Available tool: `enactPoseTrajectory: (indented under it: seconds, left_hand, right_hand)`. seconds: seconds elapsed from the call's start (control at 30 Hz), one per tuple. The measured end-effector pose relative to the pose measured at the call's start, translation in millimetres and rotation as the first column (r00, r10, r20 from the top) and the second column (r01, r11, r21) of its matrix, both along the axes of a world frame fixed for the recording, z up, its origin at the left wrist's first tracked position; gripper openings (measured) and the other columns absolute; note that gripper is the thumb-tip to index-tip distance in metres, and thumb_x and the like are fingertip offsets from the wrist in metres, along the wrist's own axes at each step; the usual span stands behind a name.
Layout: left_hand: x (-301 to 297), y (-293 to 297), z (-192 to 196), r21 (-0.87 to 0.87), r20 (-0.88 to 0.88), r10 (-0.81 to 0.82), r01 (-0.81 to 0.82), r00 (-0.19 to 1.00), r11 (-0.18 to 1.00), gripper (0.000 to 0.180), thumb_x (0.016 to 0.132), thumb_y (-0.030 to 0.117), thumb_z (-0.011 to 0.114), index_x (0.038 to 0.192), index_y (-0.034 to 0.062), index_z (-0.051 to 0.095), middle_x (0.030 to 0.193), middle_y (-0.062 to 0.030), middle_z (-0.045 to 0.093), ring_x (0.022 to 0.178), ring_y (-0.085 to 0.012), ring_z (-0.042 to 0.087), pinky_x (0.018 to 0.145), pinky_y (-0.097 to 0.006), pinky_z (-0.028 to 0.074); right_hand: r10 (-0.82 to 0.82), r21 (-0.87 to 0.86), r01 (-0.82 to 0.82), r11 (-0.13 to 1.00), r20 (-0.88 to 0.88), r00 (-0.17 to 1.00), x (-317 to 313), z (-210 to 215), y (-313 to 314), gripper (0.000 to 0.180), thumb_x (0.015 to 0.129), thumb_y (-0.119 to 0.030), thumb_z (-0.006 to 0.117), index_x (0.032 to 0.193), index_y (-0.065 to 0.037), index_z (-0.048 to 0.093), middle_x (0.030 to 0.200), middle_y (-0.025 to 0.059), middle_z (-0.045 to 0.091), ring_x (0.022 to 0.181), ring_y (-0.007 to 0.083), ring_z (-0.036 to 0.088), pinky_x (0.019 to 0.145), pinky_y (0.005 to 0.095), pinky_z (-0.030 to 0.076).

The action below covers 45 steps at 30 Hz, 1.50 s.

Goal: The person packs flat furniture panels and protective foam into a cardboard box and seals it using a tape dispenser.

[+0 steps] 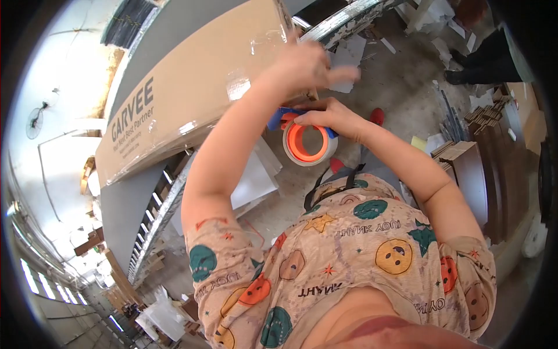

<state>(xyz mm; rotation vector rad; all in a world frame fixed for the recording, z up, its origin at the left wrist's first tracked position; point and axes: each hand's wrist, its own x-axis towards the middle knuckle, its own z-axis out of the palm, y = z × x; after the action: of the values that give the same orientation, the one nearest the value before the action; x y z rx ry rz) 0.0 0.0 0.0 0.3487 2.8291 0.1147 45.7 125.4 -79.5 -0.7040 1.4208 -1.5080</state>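
A long brown cardboard box (192,87) lies across the upper left, its end close to my hands. My left hand (311,64) presses flat on the box's end near a strip of clear tape, fingers spread. My right hand (334,116) grips a tape dispenser (305,142) with a blue handle and an orange core inside a pale tape roll, held just below the box's end. My patterned shirt fills the lower middle.
The box rests on a grey roller conveyor (157,209) with a metal rail (349,20). White sheets and scraps (349,58) litter the concrete floor. Brown panels and stacked cardboard (488,168) stand at right. Another person's dark legs and shoes (482,67) are at upper right.
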Motion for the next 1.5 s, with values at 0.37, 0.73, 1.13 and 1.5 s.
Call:
enactPoseTrajectory:
  seconds: [0.37, 0.73, 1.13, 1.5]
  left_hand:
    - [-0.8, -41.1, -14.7, -0.238, -0.05, -0.179, 0.163, 0.983, 0.958, 0.071, 0.08, 0.05, 0.06, 0.13, 0.0018, 0.047, 0.143, -0.0138, 0.036, 0.139, -0.028, 0.022, 0.115, -0.041, 0.013]
    - [-121.1, -129.1, -48.5, 0.062, -0.222, 0.58, -0.583, 0.783, 0.81, 0.036, 0.092, 0.033, 0.048, 0.092, 0.0015, 0.065, 0.097, -0.0144, 0.067, 0.097, -0.0311, 0.061, 0.086, -0.04, 0.046]
    - [-87.6, -121.9, -40.1, 0.334, -0.463, 0.596, -0.494, 0.656, 0.803, 0.013, 0.085, 0.005, 0.055, 0.09, -0.0005, 0.065, 0.094, -0.0128, 0.066, 0.094, -0.0299, 0.06, 0.09, -0.042, 0.042]
    - [-84.5, -135.0, -48.3, 0.374, -0.529, 0.538, -0.389, 0.657, 0.842, 0.01, 0.084, 0.007, 0.056, 0.085, 0.0008, 0.063, 0.085, -0.0116, 0.065, 0.082, -0.029, 0.059, 0.08, -0.038, 0.042]
  right_hand:
    - [0.523, 0.362, -0.476, 0.802, -0.04, 0.851, -67.0, -10.7, 65.4, 0.059, 0.071, -0.047, 0.072, 0.11, -0.003, 0.066, 0.1, 0.0103, 0.069, 0.089, 0.0175, 0.063, 0.08, 0.0277, 0.047]
    - [0.523, 0.295, -0.475, 0.829, -0.108, 0.845, -323.7, 0.5, -23.9, 0.031, 0.074, -0.029, 0.073, 0.091, -0.003, 0.073, 0.084, 0.0041, 0.069, 0.078, 0.0104, 0.062, 0.071, 0.0256, 0.05]
    - [0.561, -0.068, -0.604, 0.794, 0.463, 0.686, -368.6, -79.5, -266.9, 0.034, 0.071, -0.037, 0.074, 0.093, -0.012, 0.066, 0.085, 0.0, 0.066, 0.074, 0.0097, 0.061, 0.07, 0.028, 0.052]
    - [0.375, 0.118, -0.531, 0.839, 0.583, 0.721, -271.8, -118.6, 8.8, 0.042, 0.078, -0.027, 0.068, 0.108, 0.003, 0.065, 0.077, 0.0096, 0.067, 0.076, 0.0114, 0.063, 0.06, 0.0228, 0.05]
